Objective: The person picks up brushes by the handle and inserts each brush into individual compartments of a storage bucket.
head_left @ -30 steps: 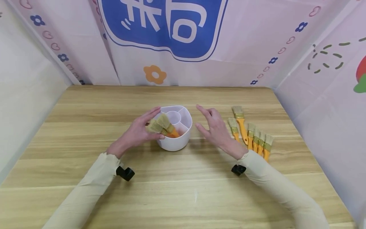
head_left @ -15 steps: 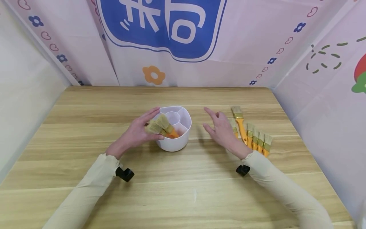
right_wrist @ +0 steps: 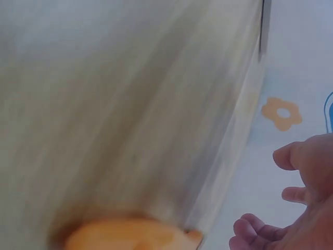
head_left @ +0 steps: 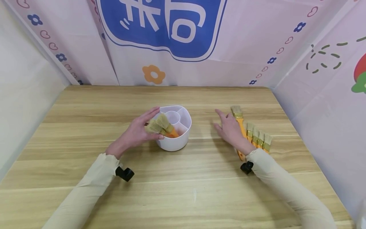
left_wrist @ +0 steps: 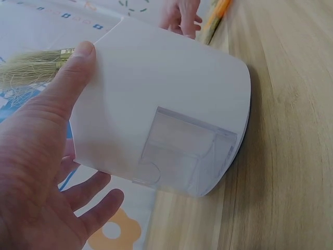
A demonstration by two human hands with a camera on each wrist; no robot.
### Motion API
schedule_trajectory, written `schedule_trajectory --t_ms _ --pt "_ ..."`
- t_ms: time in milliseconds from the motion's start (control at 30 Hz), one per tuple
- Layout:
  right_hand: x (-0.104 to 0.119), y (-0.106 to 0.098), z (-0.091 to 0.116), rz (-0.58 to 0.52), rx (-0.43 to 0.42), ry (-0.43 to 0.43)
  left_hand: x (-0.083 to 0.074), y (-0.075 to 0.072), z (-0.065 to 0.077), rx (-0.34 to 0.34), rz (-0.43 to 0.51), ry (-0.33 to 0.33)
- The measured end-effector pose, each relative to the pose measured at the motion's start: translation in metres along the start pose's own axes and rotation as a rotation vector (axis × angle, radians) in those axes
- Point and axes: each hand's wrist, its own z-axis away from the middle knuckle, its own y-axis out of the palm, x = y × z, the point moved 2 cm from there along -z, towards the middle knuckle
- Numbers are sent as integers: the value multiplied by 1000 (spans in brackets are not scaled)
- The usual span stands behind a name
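A white round organizer (head_left: 172,144) with divided compartments stands mid-table. Two paintbrushes (head_left: 163,123) with pale bristles and orange handles lean inside it. My left hand (head_left: 135,133) holds the organizer by its left side, thumb near the front rim and fingers toward the back. In the left wrist view its thumb lies over the white wall (left_wrist: 171,83), beside the bristles (left_wrist: 31,67). My right hand (head_left: 231,132) hovers right of the organizer over a paintbrush mostly hidden beneath it, its fingers apart and holding nothing. An orange handle (right_wrist: 130,237) shows blurred at the bottom of the right wrist view.
Right of my right hand lies a paintbrush (head_left: 236,111), with several more (head_left: 260,140) side by side near it, partly covered by my wrist. A clear drawer (left_wrist: 182,151) is set in the organizer's side. Printed cloth walls (head_left: 234,63) border the wooden table (head_left: 177,190).
My right hand has moved away from the organizer to the right, over the paintbrushes, now covering the nearest one. The left hand and organizer stay in place.
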Motion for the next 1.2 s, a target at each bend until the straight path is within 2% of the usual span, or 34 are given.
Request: schedule_trajectory --t_ms 233,500,767,1200 --pt "-15 2 -1 9 29 89 0 0 -1 3 -7 -5" --pt "-23 2 -1 17 14 126 0 -1 0 2 1 -12" --pt "-26 1 -2 10 75 164 -1 -1 0 -6 0 -1" --pt "-31 -3 -3 -16 222 218 0 0 0 -11 5 3"
